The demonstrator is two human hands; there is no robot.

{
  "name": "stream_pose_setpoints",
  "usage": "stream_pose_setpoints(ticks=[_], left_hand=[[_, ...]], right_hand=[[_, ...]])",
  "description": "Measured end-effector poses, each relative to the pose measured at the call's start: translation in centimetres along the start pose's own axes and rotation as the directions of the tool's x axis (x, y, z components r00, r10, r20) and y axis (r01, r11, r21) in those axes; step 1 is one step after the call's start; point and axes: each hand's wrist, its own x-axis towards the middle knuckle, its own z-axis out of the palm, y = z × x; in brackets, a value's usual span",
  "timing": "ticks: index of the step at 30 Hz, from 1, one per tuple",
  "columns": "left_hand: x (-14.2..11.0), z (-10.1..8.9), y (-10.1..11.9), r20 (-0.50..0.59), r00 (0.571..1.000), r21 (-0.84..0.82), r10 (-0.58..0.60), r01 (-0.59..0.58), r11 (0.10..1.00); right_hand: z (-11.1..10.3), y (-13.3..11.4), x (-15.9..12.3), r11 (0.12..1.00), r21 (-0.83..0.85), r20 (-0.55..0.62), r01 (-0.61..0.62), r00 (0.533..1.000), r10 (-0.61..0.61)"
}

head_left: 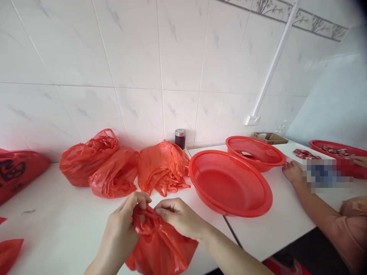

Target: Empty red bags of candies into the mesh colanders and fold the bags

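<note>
A thin red plastic bag (163,248) is bunched at its top between my two hands, near the table's front edge. My left hand (126,217) has its fingers curled round the gathered plastic on the left. On the other side, my right hand (179,215) pinches the bag's upper edge between thumb and fingers. What the bag contains, if anything, cannot be seen. Just beyond my hands lies a loose pile of flat red bags (160,164). Two bulging red bags, one upright (86,160) and one slumped (116,173), sit left of that pile.
A large red mesh basket (200,187) stands right of my hands, with a second basket (232,143) holding a small packet behind it. A dark lidded cup (180,139) is by the wall. At right, another person's arm (312,202) rests on the table near an open carton (271,138).
</note>
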Motion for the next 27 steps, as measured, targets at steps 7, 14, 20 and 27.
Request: stream_pose_setpoints(ticks=[7,14,20,27], left_hand=[[-1.2,1.5,1.3,-0.071,0.988,-0.284,-0.136,0.11,0.952],[-1.3,0.0,0.8,-0.002,0.994,-0.264,-0.107,0.102,0.959],[-1.5,-0.7,0.9,0.048,0.983,-0.286,-0.178,0.184,0.94],[-1.6,-0.3,1.1,0.086,0.994,-0.277,-0.062,0.083,0.957]], right_hand=[[0.0,0.9,0.3,0.994,0.111,-0.034,0.01,0.999,-0.007],[0.0,-0.4,0.7,0.983,0.157,-0.077,0.099,0.993,-0.088],[0.6,-1.0,0.6,0.995,0.093,-0.026,0.044,0.999,-0.042],[0.6,-1.6,1.1,0.959,0.16,-0.433,0.233,0.89,-0.145]])
